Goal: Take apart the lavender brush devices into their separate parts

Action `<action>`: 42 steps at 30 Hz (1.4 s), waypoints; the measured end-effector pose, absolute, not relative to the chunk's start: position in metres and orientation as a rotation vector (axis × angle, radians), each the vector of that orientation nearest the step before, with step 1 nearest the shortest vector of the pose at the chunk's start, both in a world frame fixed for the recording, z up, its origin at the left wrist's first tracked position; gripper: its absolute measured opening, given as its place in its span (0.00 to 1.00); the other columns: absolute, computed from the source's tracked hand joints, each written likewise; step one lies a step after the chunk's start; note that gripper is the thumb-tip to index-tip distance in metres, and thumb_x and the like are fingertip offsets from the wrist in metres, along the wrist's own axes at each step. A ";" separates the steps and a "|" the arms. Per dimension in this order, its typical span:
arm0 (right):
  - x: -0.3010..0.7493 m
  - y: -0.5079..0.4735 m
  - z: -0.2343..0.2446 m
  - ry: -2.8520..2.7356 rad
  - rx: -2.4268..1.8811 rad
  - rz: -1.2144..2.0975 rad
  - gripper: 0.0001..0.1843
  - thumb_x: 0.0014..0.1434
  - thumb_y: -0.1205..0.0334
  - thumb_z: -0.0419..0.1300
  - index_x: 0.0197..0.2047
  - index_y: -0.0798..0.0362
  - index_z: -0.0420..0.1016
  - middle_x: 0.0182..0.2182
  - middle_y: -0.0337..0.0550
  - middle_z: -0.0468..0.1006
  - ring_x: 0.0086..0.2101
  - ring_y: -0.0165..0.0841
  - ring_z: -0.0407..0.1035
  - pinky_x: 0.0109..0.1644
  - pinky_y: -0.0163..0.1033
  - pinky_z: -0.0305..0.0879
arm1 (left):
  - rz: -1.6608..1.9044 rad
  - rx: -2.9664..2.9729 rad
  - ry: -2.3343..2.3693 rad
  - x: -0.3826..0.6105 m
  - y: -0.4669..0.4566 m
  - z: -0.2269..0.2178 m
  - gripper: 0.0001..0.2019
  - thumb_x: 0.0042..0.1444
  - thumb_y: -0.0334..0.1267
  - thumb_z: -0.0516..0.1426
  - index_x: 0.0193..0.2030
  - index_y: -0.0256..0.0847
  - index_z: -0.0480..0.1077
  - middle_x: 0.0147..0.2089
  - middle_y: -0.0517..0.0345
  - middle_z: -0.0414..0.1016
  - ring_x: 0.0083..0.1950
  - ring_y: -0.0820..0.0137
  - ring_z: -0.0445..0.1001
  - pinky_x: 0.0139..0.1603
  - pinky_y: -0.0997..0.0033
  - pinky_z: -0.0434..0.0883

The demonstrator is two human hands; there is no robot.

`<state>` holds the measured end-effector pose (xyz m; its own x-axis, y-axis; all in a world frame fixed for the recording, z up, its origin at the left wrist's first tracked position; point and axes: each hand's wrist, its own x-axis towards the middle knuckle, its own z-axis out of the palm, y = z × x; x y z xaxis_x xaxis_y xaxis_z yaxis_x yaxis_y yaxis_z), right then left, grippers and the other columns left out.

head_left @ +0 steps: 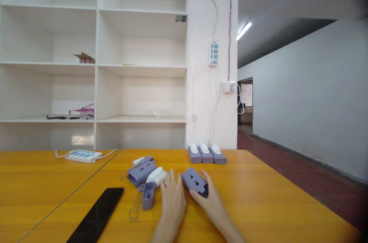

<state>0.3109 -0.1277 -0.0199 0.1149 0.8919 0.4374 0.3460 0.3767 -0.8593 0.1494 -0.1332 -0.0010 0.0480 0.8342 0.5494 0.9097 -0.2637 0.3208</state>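
Observation:
My right hand (211,201) grips a purple-grey plastic housing (194,179) by its sides. The housing is tilted, its face with two keyhole slots turned up and a dark opening at the end near my palm. My left hand (173,197) is over the table with its fingers stretched out, the fingertips at the edge of a white plastic part (156,176); whether they touch it I cannot tell. Left of this hand lie a small purple-grey cup-like part (148,196), a metal spring (135,206) and another slotted purple-grey housing (142,171).
Three purple-grey units with white tops (204,155) stand in a row at the table's back edge. A black flat slab (97,214) lies at the front left. Behind it is a white power strip (84,155) with a cord. White shelving (140,68) rises behind the wooden table (264,197).

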 end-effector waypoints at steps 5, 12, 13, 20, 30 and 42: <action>0.304 -0.138 -0.018 -1.564 -1.199 0.509 0.29 0.64 0.37 0.55 0.50 0.51 0.82 0.49 0.51 0.83 0.51 0.48 0.75 0.59 0.47 0.68 | -1.072 -2.500 -1.448 0.154 -0.148 0.003 0.27 0.66 0.36 0.48 0.72 0.43 0.59 0.74 0.46 0.59 0.74 0.50 0.54 0.74 0.43 0.42; 0.311 -0.141 -0.013 -1.566 -1.239 0.428 0.35 0.70 0.37 0.44 0.30 0.53 0.79 0.29 0.48 0.83 0.33 0.42 0.75 0.40 0.42 0.69 | -1.036 -2.588 -1.380 0.158 -0.155 0.009 0.17 0.63 0.37 0.53 0.56 0.46 0.75 0.65 0.46 0.73 0.71 0.47 0.62 0.72 0.33 0.19; 0.314 -0.139 -0.013 -1.563 -1.254 0.407 0.34 0.70 0.38 0.44 0.29 0.53 0.77 0.28 0.48 0.82 0.32 0.42 0.75 0.39 0.42 0.68 | -1.030 -2.565 -1.404 0.153 -0.152 0.010 0.16 0.63 0.36 0.53 0.53 0.45 0.76 0.65 0.46 0.73 0.71 0.48 0.62 0.72 0.32 0.20; 0.315 -0.134 -0.017 -1.640 -1.336 0.239 0.27 0.70 0.45 0.46 0.26 0.51 0.71 0.26 0.45 0.77 0.29 0.40 0.72 0.34 0.39 0.64 | -0.992 -2.593 -1.373 0.105 -0.124 0.007 0.19 0.61 0.36 0.57 0.59 0.50 0.72 0.71 0.49 0.66 0.72 0.53 0.62 0.73 0.27 0.35; 0.313 -0.089 -0.015 -1.809 -1.607 -0.108 0.21 0.60 0.75 0.50 0.49 0.52 0.79 0.49 0.53 0.81 0.51 0.43 0.73 0.55 0.43 0.66 | -1.224 -2.885 -1.146 0.170 -0.143 0.001 0.14 0.59 0.32 0.54 0.50 0.46 0.73 0.56 0.49 0.74 0.58 0.58 0.72 0.61 0.58 0.69; 0.280 0.031 -0.019 -1.815 -1.827 -0.501 0.32 0.58 0.71 0.53 0.67 0.61 0.66 0.69 0.61 0.63 0.67 0.50 0.55 0.66 0.51 0.52 | -1.532 -2.612 -1.738 0.152 -0.079 -0.025 0.08 0.55 0.28 0.52 0.35 0.40 0.73 0.43 0.48 0.74 0.48 0.60 0.73 0.51 0.62 0.68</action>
